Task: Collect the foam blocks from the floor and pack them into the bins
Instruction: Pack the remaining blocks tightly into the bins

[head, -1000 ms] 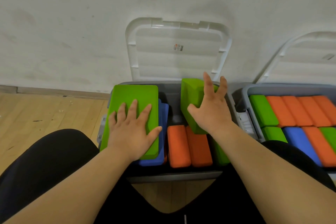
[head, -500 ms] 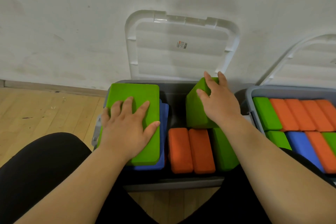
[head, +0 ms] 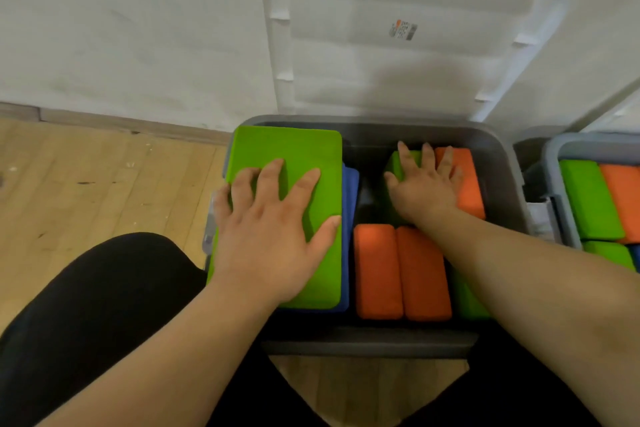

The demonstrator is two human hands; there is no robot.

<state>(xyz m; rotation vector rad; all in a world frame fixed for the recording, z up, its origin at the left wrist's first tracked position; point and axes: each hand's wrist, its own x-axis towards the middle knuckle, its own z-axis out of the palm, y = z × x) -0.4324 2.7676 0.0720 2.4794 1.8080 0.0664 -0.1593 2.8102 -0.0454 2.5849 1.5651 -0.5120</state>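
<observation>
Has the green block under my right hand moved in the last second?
Yes. The green block under the right hand has sunk into the grey bin: it stood up past the back rim, now it lies low behind the two front orange blocks.

From here I count two hands, two grey bins, five green foam blocks, four orange foam blocks and two blue foam blocks.

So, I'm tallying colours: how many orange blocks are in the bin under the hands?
3 orange blocks: two side by side at the front, one at the back right, partly under the right hand. More may be hidden underneath.
</observation>
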